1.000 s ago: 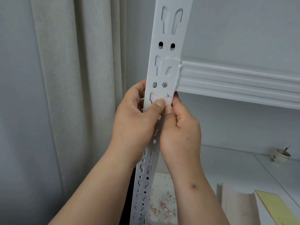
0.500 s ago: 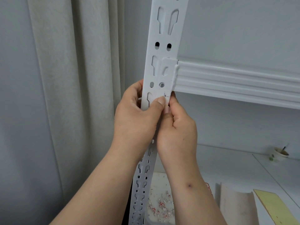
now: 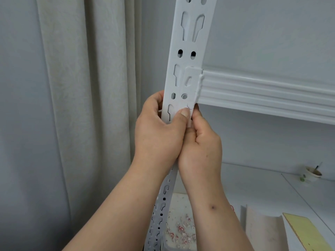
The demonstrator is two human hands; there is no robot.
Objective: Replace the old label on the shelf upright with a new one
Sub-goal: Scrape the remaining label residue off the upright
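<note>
— What had changed over the last second?

— Very little. Both hands stayed at the centre of the frame on the shelf upright [image 3: 188,57], just under the beam [image 3: 262,93] that runs off to the right. The left hand [image 3: 159,134] was wrapped round the post, its thumb pressed flat on the front face. The right hand [image 3: 201,144] was curled against the right edge, fingertips at the same spot.

— And the label?

— Only a faint red-marked trace, the label remnant [image 3: 187,108], showed just above the left thumbnail. That thumb had crept slightly upward towards it.

— So what did that mean?

— Likely the scraping of the old label was nearly finished. The scraps [image 3: 178,230] in the tray [image 3: 178,198] at the bottom centre suggested the same. I couldn't tell whether the right hand pinched anything.
</note>
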